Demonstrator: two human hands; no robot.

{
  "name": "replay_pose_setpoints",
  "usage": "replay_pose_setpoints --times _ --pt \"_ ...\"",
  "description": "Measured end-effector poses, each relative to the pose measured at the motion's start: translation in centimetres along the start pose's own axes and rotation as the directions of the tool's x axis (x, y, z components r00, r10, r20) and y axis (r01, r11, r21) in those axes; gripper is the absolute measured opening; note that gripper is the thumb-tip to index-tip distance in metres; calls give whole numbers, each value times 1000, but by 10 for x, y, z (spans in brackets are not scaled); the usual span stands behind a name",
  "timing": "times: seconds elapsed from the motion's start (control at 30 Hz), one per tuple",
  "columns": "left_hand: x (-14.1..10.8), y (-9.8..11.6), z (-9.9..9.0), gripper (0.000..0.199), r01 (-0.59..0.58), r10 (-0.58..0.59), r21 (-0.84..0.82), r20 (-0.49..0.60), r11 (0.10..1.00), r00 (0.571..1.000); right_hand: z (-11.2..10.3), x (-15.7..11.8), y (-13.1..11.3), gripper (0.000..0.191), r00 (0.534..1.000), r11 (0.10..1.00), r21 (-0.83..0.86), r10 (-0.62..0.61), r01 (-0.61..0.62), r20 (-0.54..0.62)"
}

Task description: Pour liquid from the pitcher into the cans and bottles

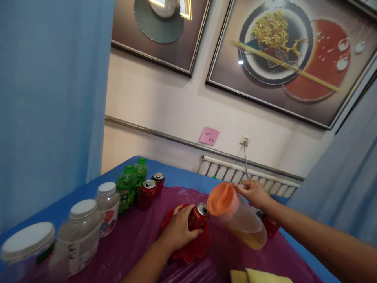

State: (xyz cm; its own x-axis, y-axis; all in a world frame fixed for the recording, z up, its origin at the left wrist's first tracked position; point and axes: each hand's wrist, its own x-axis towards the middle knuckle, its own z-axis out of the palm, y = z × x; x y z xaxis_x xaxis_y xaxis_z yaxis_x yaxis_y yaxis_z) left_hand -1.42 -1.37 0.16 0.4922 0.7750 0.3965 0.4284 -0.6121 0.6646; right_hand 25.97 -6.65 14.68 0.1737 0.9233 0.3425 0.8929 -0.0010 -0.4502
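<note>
My left hand (179,232) is wrapped round a red drink can (198,218), which stands over a red scalloped dish (188,251). The can's top is opened. With my right hand (255,193) I grip a clear plastic pitcher (244,224) at its far side; its handle is hidden. The pitcher has an orange lid (222,199) and is tilted left, its lid close beside the can's top. Yellowish liquid lies low in the pitcher. Whether any liquid is flowing out, I cannot make out.
On the left stand several white-lidded jars (84,236), two green bottles (126,188) and two more red cans (147,194). A purple plastic sheet (126,251) covers the blue table (182,177). A yellow cloth (262,276) lies in front; another red item (271,226) is behind my right arm.
</note>
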Motion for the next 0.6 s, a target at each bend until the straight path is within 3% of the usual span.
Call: replay_pose_setpoints --times 0.6 --pt "0 2 -1 72 24 -24 15 4 1000 1000 0 0 1 53 1000 1000 9 17 -18 22"
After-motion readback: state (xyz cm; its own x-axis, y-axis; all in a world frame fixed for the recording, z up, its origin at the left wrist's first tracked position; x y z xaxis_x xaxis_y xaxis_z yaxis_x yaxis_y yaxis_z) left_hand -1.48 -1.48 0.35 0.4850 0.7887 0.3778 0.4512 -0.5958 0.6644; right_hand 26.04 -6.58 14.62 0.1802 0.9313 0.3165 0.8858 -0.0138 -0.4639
